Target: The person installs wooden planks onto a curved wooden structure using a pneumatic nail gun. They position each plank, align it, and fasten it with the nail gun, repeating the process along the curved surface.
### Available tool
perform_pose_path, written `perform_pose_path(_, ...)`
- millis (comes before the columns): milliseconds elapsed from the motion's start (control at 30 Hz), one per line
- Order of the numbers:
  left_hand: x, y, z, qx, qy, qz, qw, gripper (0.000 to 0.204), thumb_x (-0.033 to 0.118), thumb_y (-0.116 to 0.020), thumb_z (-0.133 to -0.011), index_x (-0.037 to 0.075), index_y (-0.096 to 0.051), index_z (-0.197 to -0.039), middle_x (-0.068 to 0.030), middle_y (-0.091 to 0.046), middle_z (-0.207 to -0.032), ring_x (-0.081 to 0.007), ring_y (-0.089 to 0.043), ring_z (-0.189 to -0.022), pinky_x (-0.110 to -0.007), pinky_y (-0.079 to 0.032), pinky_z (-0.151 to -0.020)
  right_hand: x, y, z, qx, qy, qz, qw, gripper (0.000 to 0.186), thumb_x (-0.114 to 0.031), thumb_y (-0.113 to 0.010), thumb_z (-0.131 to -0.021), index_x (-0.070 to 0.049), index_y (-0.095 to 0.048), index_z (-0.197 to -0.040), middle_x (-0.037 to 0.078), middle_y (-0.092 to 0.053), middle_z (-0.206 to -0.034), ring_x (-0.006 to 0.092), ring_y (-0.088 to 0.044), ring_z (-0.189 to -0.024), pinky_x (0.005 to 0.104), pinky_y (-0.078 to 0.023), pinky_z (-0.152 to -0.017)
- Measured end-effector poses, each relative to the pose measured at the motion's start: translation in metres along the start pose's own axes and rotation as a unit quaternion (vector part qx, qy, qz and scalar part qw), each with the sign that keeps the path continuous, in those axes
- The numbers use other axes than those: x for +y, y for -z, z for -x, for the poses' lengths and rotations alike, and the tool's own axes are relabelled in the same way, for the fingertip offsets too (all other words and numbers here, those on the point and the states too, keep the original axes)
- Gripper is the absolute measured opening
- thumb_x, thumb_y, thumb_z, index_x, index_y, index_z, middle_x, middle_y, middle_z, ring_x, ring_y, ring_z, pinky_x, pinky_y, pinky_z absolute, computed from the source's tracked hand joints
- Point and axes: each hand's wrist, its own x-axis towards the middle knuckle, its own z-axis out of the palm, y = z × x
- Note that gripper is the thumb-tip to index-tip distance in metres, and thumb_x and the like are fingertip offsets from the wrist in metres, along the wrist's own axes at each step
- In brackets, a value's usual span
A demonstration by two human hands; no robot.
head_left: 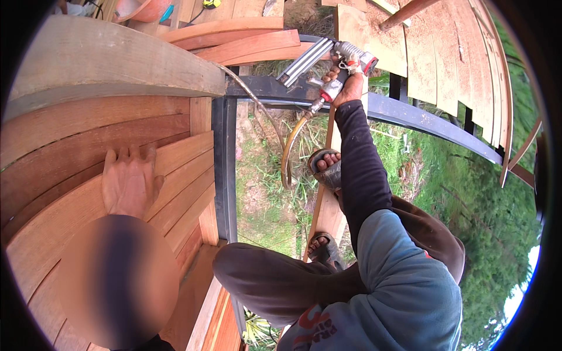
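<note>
My right hand (345, 85) is wrapped round the grip of a pneumatic nail gun (354, 55), silver with red parts. Its long silver magazine (304, 61) points to the left. A yellowish air hose (291, 143) hangs from the gun's grip in a loop. On the left, my left hand (132, 178) lies against a reddish wooden board (181, 153), fingers bent over its upper edge and thumb on its near side. More boards run above and below it. A round blur hides most of my left forearm.
A thick greyish curved timber (117, 55) crosses the upper left. Dark metal beams (410, 111) frame an opening above grass. My sandalled feet (325, 248) stand on a narrow plank (328, 225). Loose curved boards (252, 47), an orange-red hard hat (143, 9) and sawdust-covered decking (430, 55) lie beyond.
</note>
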Motion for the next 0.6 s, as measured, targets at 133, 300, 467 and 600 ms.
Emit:
perform_pose_path(133,0.000,0.009,0.000,-0.014,0.004,0.006,1.000,0.068,0.039,-0.078,-0.076,0.012,-0.057,-0.134,-0.0140,-0.064,-0.112,-0.0277,-0.061,-0.107,-0.040,-0.040,-0.099,-0.067,0.034,-0.052,0.073,-0.003,-0.013,0.997,0.033,-0.036,-0.051,-0.098,-0.005,-0.057,-0.089,0.001,-0.048,-0.064,0.0148,-0.049,-0.054,0.0329,-0.046,-0.055)
perform_pose_path(300,0.000,0.005,-0.001,-0.002,-0.001,0.018,1.000,0.067,0.040,-0.078,-0.075,0.011,-0.058,-0.131,-0.0141,-0.065,-0.109,-0.0276,-0.062,-0.104,-0.039,-0.040,-0.098,-0.091,0.079,-0.051,0.092,0.017,0.034,0.995,0.029,-0.034,-0.050,-0.099,-0.007,-0.056,-0.091,0.001,-0.050,-0.065,0.0151,-0.050,-0.053,0.0326,-0.046,-0.052)
perform_pose_path(467,0.004,0.009,-0.004,-0.012,0.009,0.038,0.999,0.063,0.041,-0.080,-0.073,0.008,-0.061,-0.123,-0.0128,-0.065,-0.101,-0.0257,-0.062,-0.098,-0.038,-0.042,-0.090,-0.088,0.095,-0.052,0.196,0.082,0.200,0.957,0.021,-0.023,-0.055,-0.095,-0.002,-0.057,-0.094,0.008,-0.057,-0.070,0.0209,-0.056,-0.054,0.0374,-0.051,-0.050)
perform_pose_path(600,0.003,0.011,-0.008,0.000,-0.007,0.011,1.000,0.061,0.042,-0.080,-0.072,0.008,-0.062,-0.119,-0.0118,-0.065,-0.097,-0.0249,-0.062,-0.096,-0.038,-0.043,-0.087,-0.084,0.130,-0.068,0.402,0.178,0.474,0.762,0.056,-0.033,-0.064,-0.081,0.015,-0.061,-0.109,0.027,-0.068,-0.097,0.0364,-0.069,-0.086,0.0437,-0.053,-0.076)
